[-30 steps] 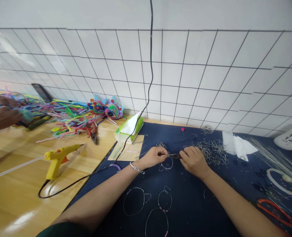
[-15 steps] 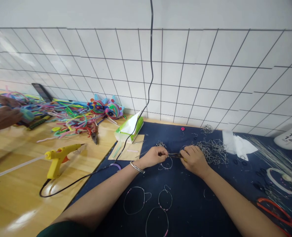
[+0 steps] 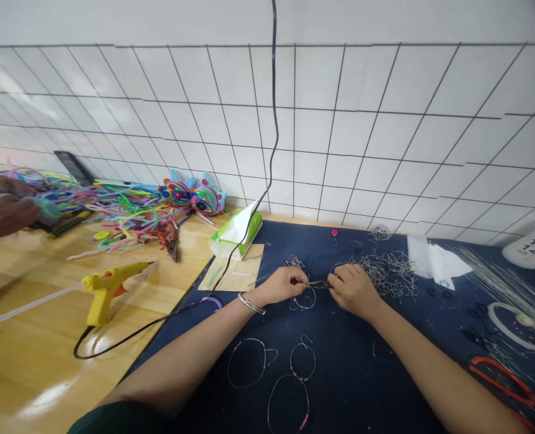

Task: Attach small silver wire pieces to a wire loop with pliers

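Note:
My left hand (image 3: pixel 282 286), a silver bangle at its wrist, pinches a thin wire loop (image 3: pixel 313 299) that hangs down over the dark blue mat. In my closed right hand (image 3: pixel 354 290) is a pair of pliers (image 3: pixel 320 284), its jaws pointing left and meeting the wire at my left fingertips. The exact grip of the jaws is too small to make out. Nearer me lie three wire loops with pink beads: one at the left (image 3: pixel 246 363), a small one (image 3: pixel 302 363) and a larger one (image 3: pixel 288 402). A tangle of bent wires (image 3: pixel 391 274) sits just beyond my right hand.
Left of the mat are a yellow glue gun (image 3: pixel 109 289), a tissue pack (image 3: pixel 235 235) and colourful pipe cleaners (image 3: pixel 127 211). Another person's hands (image 3: pixel 0 208) work at the far left. To the right lie straight wires (image 3: pixel 506 289), orange-handled scissors (image 3: pixel 502 380) and a white mug (image 3: pixel 532 250).
The view has tilted very slightly. Both my hands keep nearly the same place, with small shifts of the right fingers on the pliers.

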Tool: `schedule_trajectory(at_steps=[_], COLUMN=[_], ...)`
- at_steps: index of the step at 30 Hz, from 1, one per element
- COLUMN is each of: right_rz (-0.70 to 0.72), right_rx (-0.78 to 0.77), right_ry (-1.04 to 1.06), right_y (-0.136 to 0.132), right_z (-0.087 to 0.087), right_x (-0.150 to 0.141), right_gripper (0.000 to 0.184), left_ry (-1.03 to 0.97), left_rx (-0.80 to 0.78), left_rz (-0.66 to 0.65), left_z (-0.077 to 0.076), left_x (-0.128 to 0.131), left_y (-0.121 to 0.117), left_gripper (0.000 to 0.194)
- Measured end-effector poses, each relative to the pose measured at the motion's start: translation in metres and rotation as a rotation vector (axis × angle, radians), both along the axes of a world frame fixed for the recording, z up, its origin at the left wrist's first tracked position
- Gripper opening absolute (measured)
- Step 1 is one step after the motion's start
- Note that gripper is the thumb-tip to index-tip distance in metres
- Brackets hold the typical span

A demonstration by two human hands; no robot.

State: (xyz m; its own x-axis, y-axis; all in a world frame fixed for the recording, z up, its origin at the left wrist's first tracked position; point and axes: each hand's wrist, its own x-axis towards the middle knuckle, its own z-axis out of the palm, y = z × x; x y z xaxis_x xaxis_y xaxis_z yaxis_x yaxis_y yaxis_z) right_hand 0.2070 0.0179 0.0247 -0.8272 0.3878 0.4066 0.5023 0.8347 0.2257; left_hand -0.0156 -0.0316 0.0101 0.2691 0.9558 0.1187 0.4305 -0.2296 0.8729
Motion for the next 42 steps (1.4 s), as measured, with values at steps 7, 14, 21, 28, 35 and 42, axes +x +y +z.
schedule_trajectory(at_steps=[7,14,21,28,35,42], right_rz=[0.017,0.019,0.017,0.036,0.007,-0.026], right_rx=[0.052,0.077,0.071,0.043,0.01,-0.02], right_ry=[0.002,0.026,0.005,0.005,-0.046,-0.053], right_y=[0.0007,-0.0008,-0.0013,-0.0017,-0.0025,-0.0037], right_z=[0.0008,0.0023,0.0033,0.0056,0.005,0.0025], right_x=[0.0001,-0.0007,-0.0009,-0.002,-0.0031,-0.0049], right_gripper=[0.019,0.018,0.019,0.016,0.012,0.01], left_ry=[-0.028,-0.037,-0.04,-0.008,0.022,0.061], left_rx=[-0.081,-0.13,-0.119,-0.122,-0.094,-0.09], left_rz=[0.006,0.022,0.005,-0.053,-0.106,-0.114], left_z=[0.0018,0.0027,0.0043,0.0091,0.0082,0.0062], left_x=[-0.003,-0.0032,-0.0037,-0.0034,-0.0041,-0.0058], left_y=[0.0015,0.0017,0.0013,0.0004,0.0014,0.003], left_gripper=[0.015,0.017,0.015,0.014,0.013,0.013])
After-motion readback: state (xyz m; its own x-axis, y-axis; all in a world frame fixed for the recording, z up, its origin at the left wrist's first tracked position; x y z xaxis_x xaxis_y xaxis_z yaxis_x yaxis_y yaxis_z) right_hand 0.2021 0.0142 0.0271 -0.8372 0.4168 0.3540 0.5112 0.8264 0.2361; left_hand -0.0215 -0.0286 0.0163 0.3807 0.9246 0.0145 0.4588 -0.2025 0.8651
